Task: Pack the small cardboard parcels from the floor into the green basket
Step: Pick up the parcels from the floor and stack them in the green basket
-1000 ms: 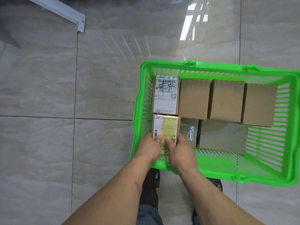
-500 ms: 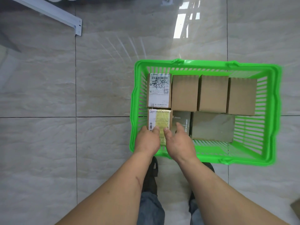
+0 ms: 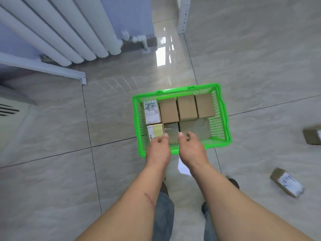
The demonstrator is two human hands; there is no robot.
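The green basket (image 3: 225,119) stands on the tiled floor in front of me. A labelled parcel (image 3: 151,112) and three plain brown parcels (image 3: 186,106) fill its far row. A yellow-taped parcel (image 3: 156,132) sits in the near left corner, with grey parcels (image 3: 195,126) to its right. My left hand (image 3: 157,150) hovers over the near rim by the yellow-taped parcel, fingers loosely curled, holding nothing. My right hand (image 3: 191,148) hangs beside it, relaxed and holding nothing. Two more parcels lie on the floor to the right, one labelled (image 3: 286,182) and one at the frame edge (image 3: 312,136).
A white radiator (image 3: 69,32) and a white bar (image 3: 52,70) stand at the far left, a white post (image 3: 184,14) at the back. A vented white unit (image 3: 10,108) sits at the left edge. My legs and shoes are below my arms.
Both hands have let go of the yellow-taped parcel, which now rests in the basket, and drawn back toward me. The view has risen, showing more of the floor and the room.
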